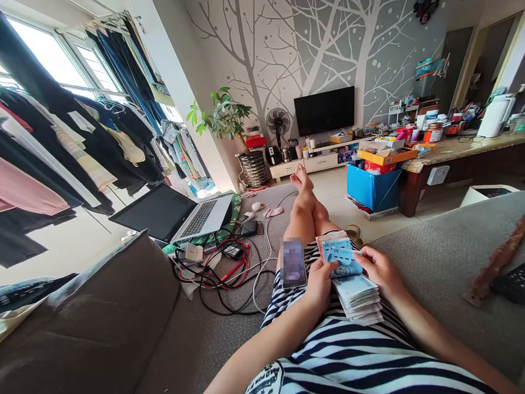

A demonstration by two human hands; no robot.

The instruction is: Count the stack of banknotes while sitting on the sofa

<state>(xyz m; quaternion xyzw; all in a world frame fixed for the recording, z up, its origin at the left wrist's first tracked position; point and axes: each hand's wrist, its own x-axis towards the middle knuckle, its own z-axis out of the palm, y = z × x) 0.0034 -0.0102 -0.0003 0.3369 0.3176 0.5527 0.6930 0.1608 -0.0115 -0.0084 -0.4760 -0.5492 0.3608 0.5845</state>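
Far left we see clothes [61, 142] hanging along the window, dark and pink pieces mixed. Next, an open laptop [176, 213] sits on the sofa [102, 323] edge, screen dark, with a tangle of cables [229, 273] just beside it and a white charger [193, 252] among them. Behind, a potted plant [223, 117] stands in a ribbed dark pot [254, 169], a fan [278, 121] and a TV [324, 110] past it on a low stand. We see a phone [293, 263] lying on our left thigh, screen blurred. Our left hand [320, 284] grips the near edge of a stack of banknotes [356, 295] resting on our lap, thumb on top. Our right hand [379, 268] pinches the top notes [340, 254], lifted and fanned off the stack, fingers curled over their right edge. Further right, a blue box [371, 189] on the floor holds red packs, with an orange tray [388, 156] on top carrying small mixed items we cannot tell apart. The counter [463, 148] is crowded with jars, tins and a white kettle [496, 115]. Far right, a remote [511, 282] lies on the sofa cushion.
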